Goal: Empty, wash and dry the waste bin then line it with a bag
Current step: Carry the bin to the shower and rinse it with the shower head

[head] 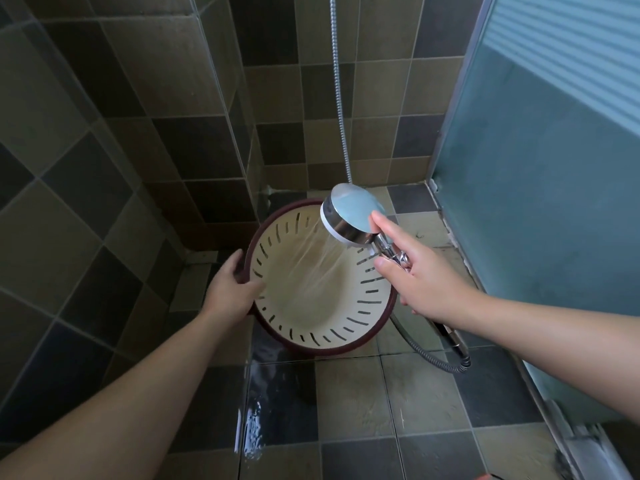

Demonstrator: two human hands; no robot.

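Right now the waste bin (322,285) sits tipped on the wet floor (349,403) in the corner of the shower, with its open mouth facing up at you. It is cream inside with dark slots near the top and a dark red rim. It looks empty, so I think you are in the washing part.

Your left hand (230,289) is closed around the bin's rim on the side nearest the tiled wall (104,140), with the thumb inside the rim. Your right hand (422,275) is on the other side of the bin, wrapped around the handle of the shower head (353,216), with one finger stretched out along its back. Water is spraying from it down into the bin.

The metal hose (429,355) loops on the floor just beside the bin, on the glass door (540,188) side.

Be careful. The slots may let water squirt out onto you. The rim is wet, so your left hand could slip and the bin could roll. The hose could also tug tight and turn the spray away.
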